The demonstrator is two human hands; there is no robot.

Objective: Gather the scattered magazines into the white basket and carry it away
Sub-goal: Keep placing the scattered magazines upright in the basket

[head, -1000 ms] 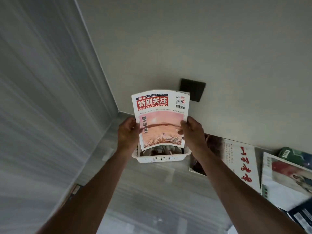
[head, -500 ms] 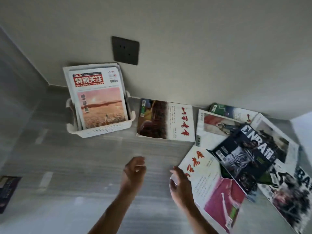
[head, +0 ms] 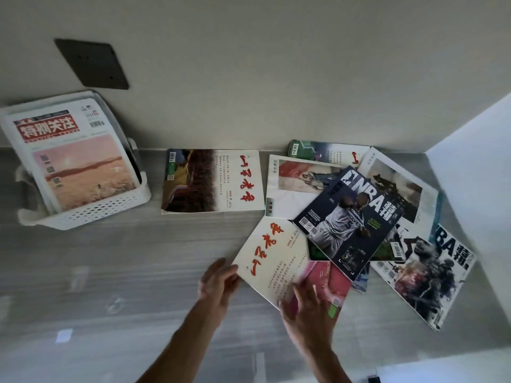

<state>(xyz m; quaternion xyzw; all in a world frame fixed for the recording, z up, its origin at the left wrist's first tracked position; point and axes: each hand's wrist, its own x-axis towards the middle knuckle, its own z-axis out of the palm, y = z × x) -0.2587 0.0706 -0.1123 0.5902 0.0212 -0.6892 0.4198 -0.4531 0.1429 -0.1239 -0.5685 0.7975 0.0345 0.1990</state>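
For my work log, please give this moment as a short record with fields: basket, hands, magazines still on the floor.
basket: white basket by the wall, sunset-cover magazine standing in it
left hand: at the edge of the cream magazine
right hand: flat on its lower corner
floor: several magazines still scattered, NBA magazine on top

It looked like a room in a home: a grey wood-look floor (head: 110, 272) met a plain pale wall (head: 276, 64) with a dark socket plate (head: 92, 63), and magazines (head: 211, 181) lay loose beside a white basket (head: 91, 212).
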